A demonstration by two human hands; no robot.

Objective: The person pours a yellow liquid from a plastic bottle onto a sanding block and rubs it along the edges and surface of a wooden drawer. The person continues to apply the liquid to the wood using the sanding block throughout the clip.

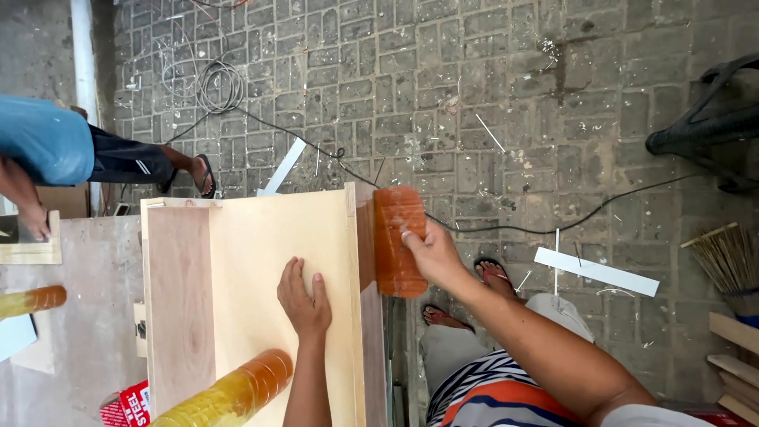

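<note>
The person stood over a pale plywood box (261, 261) that lay on its side on the tabletop (87, 316), its open face turned upward and to the left. The left hand (304, 296) lay flat on the broad plywood panel, fingers spread and pressing down, its grip closed on nothing. The right hand (431, 253) was at the right side of the box, its grip wrapped around an orange sanding block (398, 241), thumb on the face and fingers behind. The block stood lengthwise against the box's right side wall, touching it, its far end level with the box's far corner.

In the near foreground a translucent yellow-to-orange cylinder (229, 391) slanted across the lower part of the box; I could not tell what it was. A similar one (30, 300) poked in at the left edge above the tabletop.

Below, the person's feet in red sandals (494, 273) stood on grey paving bricks (474, 95) littered with white strips (597, 271), a black cable (553, 225) and a coil of wire (217, 87). A straw broom (727, 257) lay at the right. At the far left another person in a blue shirt (43, 142) leaned over a small wooden piece (32, 245).
</note>
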